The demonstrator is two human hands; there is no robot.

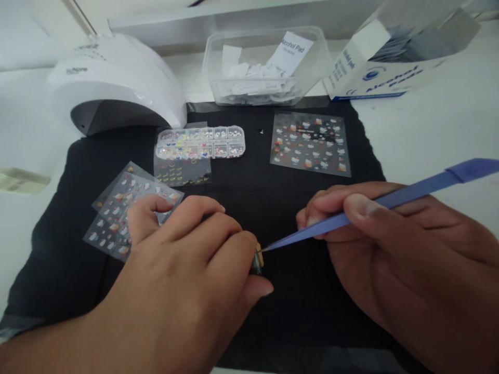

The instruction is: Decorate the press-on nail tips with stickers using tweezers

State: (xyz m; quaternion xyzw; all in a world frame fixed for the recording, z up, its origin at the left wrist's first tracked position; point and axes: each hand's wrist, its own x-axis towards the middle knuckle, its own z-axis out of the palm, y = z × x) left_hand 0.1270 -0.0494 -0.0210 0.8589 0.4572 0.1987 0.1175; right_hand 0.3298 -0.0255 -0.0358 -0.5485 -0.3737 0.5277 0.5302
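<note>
My left hand (pixel 187 265) is closed around a small dark, shiny object (pixel 256 264) with a yellowish part (pixel 260 254) at its edge; the fingers hide most of it. In my right hand (pixel 390 249) are blue tweezers (pixel 327 225), pinched between thumb and fingers. Their thin tip reaches the yellowish part, and whether it touches cannot be made out. Beneath and behind my left hand lie overlapping clear sticker sheets (pixel 113 223). A clear divided case (pixel 200 143) of tiny coloured pieces rests on another sheet (pixel 183 174).
A black cloth (pixel 234 197) covers the work area. One more sticker sheet (pixel 311 143) lies at its back right. Behind stand a white domed device (pixel 120 78), a clear tub (pixel 265 88) of packets and an open alcohol pad box (pixel 382 78). A pale block (pixel 23 180) is at far left.
</note>
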